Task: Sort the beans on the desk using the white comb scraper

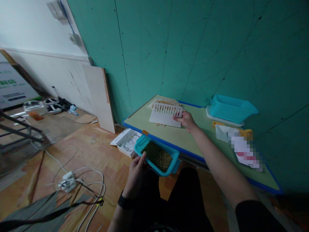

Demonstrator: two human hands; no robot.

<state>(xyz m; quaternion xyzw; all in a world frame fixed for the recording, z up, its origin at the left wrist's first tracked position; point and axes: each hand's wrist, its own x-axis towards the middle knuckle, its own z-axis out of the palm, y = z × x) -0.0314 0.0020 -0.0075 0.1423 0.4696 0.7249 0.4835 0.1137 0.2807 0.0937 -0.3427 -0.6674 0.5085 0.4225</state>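
Note:
My left hand (137, 170) grips the near left rim of a turquoise plastic bin (174, 167), thumb over the edge. Inside lie green beans (153, 150) on the left and yellowish beans (165, 158) on the right. The bin is held just below the table's front edge. My right hand (187, 121) is closed on the right end of a white slotted plastic scraper (162, 119), its comb-like slots facing the wall. Pale beans or grains (166, 102) lie spread on the table behind the scraper, and a few show at its near edge.
The narrow table (202, 135) with blue edging stands against a green wall. On its right are another turquoise bin (231, 109) on a white lid, a yellow-trimmed cloth or bag (223, 132) and a partly blurred packet (248, 158). An open white box (127, 141), cables (101, 183) and a power strip (69, 181) lie below left.

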